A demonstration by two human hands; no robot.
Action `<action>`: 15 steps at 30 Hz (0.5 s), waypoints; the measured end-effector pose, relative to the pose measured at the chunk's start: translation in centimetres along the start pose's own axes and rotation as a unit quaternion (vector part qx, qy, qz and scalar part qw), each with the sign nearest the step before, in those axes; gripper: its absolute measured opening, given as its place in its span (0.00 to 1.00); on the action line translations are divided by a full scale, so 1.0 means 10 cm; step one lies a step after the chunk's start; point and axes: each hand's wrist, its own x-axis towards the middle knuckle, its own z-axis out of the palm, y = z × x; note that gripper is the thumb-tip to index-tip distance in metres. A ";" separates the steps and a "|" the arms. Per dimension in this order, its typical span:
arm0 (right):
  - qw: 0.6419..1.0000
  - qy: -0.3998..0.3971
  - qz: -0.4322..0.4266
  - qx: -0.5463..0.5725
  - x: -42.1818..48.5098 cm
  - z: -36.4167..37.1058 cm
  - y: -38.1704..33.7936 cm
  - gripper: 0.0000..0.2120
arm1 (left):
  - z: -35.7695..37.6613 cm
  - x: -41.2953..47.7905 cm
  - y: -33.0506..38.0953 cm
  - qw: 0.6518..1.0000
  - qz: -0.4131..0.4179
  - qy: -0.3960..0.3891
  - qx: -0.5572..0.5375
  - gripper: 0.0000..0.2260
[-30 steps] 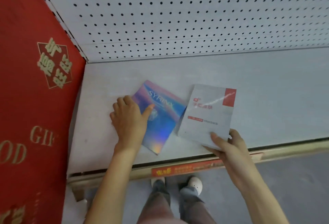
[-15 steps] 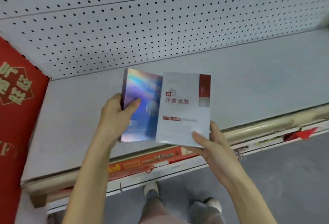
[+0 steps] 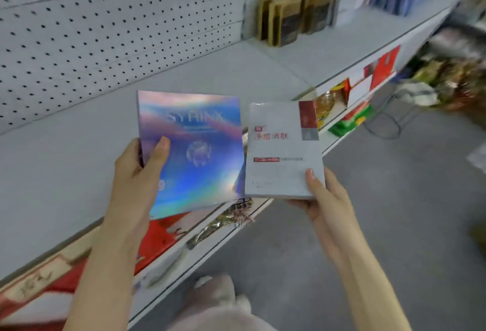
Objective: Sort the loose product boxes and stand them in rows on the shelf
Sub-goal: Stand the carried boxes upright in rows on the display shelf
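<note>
As left fingers (image 3: 157, 158) pinch the holographic box (image 3: 202, 173), right fingers (image 3: 313, 182) apparently cup the white box (image 3: 278, 173)

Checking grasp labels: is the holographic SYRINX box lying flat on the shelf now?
No, the left hand holds the holographic box above the shelf, thumb across its front.

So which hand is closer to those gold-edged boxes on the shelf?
Right. The right hand, gripping the white box, is below the gold-edged boxes; the left hand, gripping the holographic box, sits farther left.
</note>
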 end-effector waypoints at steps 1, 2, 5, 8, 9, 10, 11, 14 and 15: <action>1.000 0.008 -0.007 0.007 0.06 -0.20 -0.08 0.18 | 0.22 0.04 0.01 1.000 -0.005 -0.008 -0.002 0.03; 1.000 0.017 -0.010 0.015 0.12 -0.39 -0.15 0.17 | 0.44 0.09 0.02 1.000 -0.010 -0.016 -0.007 0.03; 0.998 0.039 -0.005 0.052 0.35 -0.88 -0.33 0.20 | 1.08 0.25 0.06 0.999 -0.014 -0.037 -0.009 0.05; 0.995 0.035 -0.005 0.090 0.67 -1.31 -0.50 0.27 | 1.73 0.42 0.07 0.999 -0.016 -0.045 -0.019 0.04; 0.995 0.031 -0.009 0.091 0.81 -1.45 -0.58 0.30 | 1.96 0.49 0.07 0.998 -0.021 -0.045 -0.023 0.05; 0.995 0.027 -0.014 0.090 0.98 -1.59 -0.67 0.32 | 2.20 0.57 0.07 0.998 -0.026 -0.046 -0.027 0.05; 0.995 0.023 -0.017 0.092 1.17 -1.74 -0.77 0.33 | 2.44 0.65 0.07 0.998 -0.031 -0.047 -0.032 0.05; 0.995 0.018 -0.030 0.088 1.78 -2.13 -1.09 0.31 | 3.15 0.93 0.06 0.998 -0.032 -0.041 -0.039 0.05; 0.995 0.029 -0.030 0.086 1.97 -2.24 -1.22 0.29 | 3.38 1.02 0.06 0.998 -0.033 -0.035 -0.040 0.05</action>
